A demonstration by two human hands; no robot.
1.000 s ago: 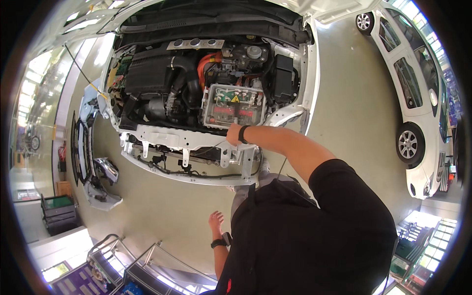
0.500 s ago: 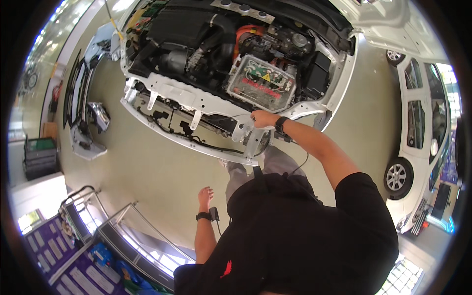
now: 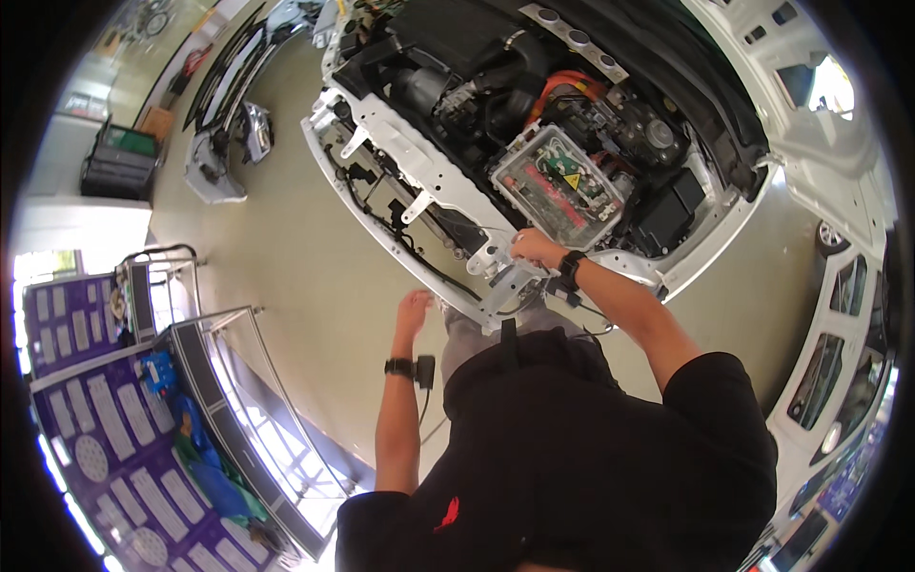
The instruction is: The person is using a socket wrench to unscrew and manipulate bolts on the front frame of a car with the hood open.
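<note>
At the front corner of an opened car's engine bay, my right hand (image 3: 536, 246) is closed with its fingers curled at the white front crossmember (image 3: 408, 160). What lies between those fingers is hidden. Just beyond it is a box with a clear cover (image 3: 560, 186), showing a green circuit board and a yellow warning triangle. Below the hand is a pale metal bracket (image 3: 515, 283) at the bumper beam's end. My left hand (image 3: 416, 310) hangs free near the bumper beam (image 3: 400, 250), its fingers loosely extended and holding nothing. Both wrists wear dark bands.
Orange cables (image 3: 562, 84) run behind the clear-covered box, and a black box (image 3: 667, 210) sits to its right. A removed bumper (image 3: 217, 162) lies on the floor at left. Metal-railed stands (image 3: 214, 381) are at lower left, and a white car (image 3: 822, 367) stands at right.
The view has turned, so the car appears shifted right and more tilted. My left hand has risen toward the bumper beam. My right hand stays at the crossmember's corner.
</note>
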